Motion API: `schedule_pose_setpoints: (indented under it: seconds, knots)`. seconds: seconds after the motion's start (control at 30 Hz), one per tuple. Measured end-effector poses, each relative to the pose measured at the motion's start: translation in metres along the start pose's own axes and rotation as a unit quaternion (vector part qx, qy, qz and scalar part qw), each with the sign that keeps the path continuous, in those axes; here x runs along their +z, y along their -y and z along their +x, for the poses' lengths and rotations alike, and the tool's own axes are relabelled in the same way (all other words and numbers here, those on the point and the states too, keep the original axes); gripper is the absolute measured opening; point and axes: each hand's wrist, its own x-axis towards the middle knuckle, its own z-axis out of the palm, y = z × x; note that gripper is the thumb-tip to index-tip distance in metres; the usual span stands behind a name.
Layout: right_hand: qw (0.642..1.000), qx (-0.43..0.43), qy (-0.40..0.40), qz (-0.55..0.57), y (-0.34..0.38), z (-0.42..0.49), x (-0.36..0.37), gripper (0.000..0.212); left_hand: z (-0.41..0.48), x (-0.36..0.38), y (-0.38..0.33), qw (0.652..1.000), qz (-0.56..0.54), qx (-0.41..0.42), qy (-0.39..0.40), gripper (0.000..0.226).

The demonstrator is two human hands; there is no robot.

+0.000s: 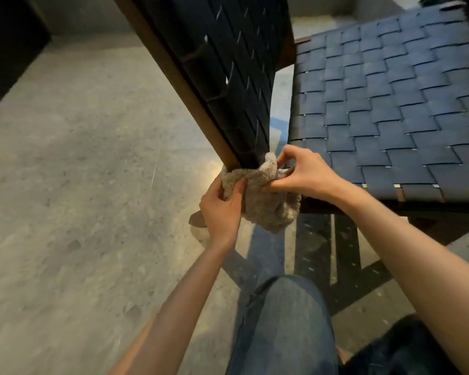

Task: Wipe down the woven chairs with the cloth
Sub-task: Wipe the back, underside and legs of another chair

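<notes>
A beige fluffy cloth (268, 204) is bunched at the lower corner of a chair's dark woven panel (228, 66), which has a brown wooden frame (179, 77) and slants up to the top of the view. My left hand (222, 209) grips the cloth's left side. My right hand (301, 171) pinches the cloth from the right. Both hands press the cloth against the panel's bottom end. A second woven surface (390, 104), dark blue-grey, lies flat on the right.
A speckled grey concrete floor (79, 185) spreads to the left and below. My knee in blue jeans (282, 320) is at bottom centre. A dark wall or opening (6, 50) stands at far left. Wooden chair legs (347, 253) show under the flat woven surface.
</notes>
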Motion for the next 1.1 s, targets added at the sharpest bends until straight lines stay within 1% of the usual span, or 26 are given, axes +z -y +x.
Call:
schedule_pose_setpoints:
  seconds: [0.07,0.13,0.23,0.3,0.37,0.43,0.5,0.6,0.67,0.73,0.87,1.0,1.1]
  knots:
    - [0.999,-0.006,0.027,0.021,-0.004,0.006,-0.002,0.032,0.002,0.001,0.006,1.0,0.016,-0.007,0.002,0.015]
    - [0.999,0.0,0.032,0.043,-0.009,0.004,0.0,0.028,0.0,-0.001,0.006,0.998,0.045,-0.034,0.006,0.01]
    - [0.996,0.037,0.03,0.075,-0.007,-0.007,0.004,0.024,-0.006,-0.004,-0.008,0.991,0.103,-0.081,0.009,0.005]
    - [0.994,0.051,0.048,0.08,0.006,-0.016,-0.001,0.022,-0.008,-0.008,-0.026,0.981,0.145,-0.128,0.033,0.004]
    - [0.993,0.065,0.061,0.071,0.023,-0.025,-0.016,0.02,-0.006,-0.012,-0.05,0.961,0.18,-0.196,0.071,0.01]
    - [0.992,0.085,0.059,0.07,0.043,-0.037,-0.04,0.023,-0.005,-0.016,-0.086,0.941,0.186,-0.261,0.105,0.016]
    - [0.991,0.101,0.05,0.074,0.068,-0.054,-0.072,0.026,-0.007,-0.017,-0.13,0.933,0.163,-0.282,0.153,0.027]
    - [0.99,0.114,0.043,0.067,0.111,-0.08,-0.13,0.026,-0.009,-0.02,-0.204,0.929,0.151,-0.269,0.203,0.027]
    - [0.989,0.122,0.038,0.069,0.143,-0.096,-0.171,0.027,-0.008,-0.023,-0.257,0.929,0.146,-0.245,0.235,0.025]
    - [0.989,0.133,0.037,0.058,0.176,-0.11,-0.211,0.025,-0.003,-0.027,-0.308,0.933,0.134,-0.22,0.25,0.023]
    - [0.99,0.13,-0.008,0.044,0.246,-0.128,-0.28,0.026,0.008,-0.036,-0.408,0.935,0.124,-0.185,0.275,0.019]
    - [0.991,0.118,-0.018,0.054,0.308,-0.128,-0.321,0.025,0.027,-0.052,-0.478,0.936,0.124,-0.16,0.288,0.02]
    - [0.988,0.127,-0.02,0.091,0.345,-0.112,-0.331,0.038,0.05,-0.07,-0.507,0.943,0.122,-0.13,0.281,0.019]
